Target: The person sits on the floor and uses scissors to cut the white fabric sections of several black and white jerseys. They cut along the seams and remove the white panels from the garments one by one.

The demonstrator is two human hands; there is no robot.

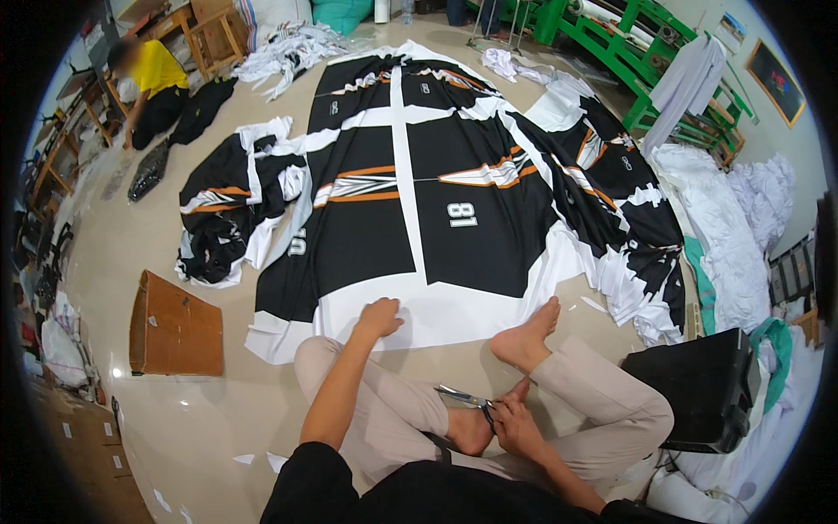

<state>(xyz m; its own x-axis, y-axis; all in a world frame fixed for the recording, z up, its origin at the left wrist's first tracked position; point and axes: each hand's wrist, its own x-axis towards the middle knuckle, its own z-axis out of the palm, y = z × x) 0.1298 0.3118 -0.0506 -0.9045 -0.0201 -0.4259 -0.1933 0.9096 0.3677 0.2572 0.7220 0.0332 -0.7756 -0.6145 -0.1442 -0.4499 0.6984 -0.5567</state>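
Observation:
A wide sheet of printed fabric (pixel 367 236), black with white bands and orange trim, lies spread over the floor in front of me. On its white near border rests my left hand (pixel 378 318), fingers loosely stretched and holding nothing I can see. My right hand (pixel 517 424) is down by my crossed feet, closed round the dark handles of a pair of scissors (pixel 463 396). The metal blades point left, away from the fabric, over my lower leg.
An open brown cardboard box (pixel 176 327) stands at the left, a black plastic crate (pixel 694 389) at the right. More printed fabric (pixel 229 201) is bunched to the left. White cloth (pixel 707 236) lies heaped near a green machine frame (pixel 611 52). Another person in yellow (pixel 157 70) crouches far left.

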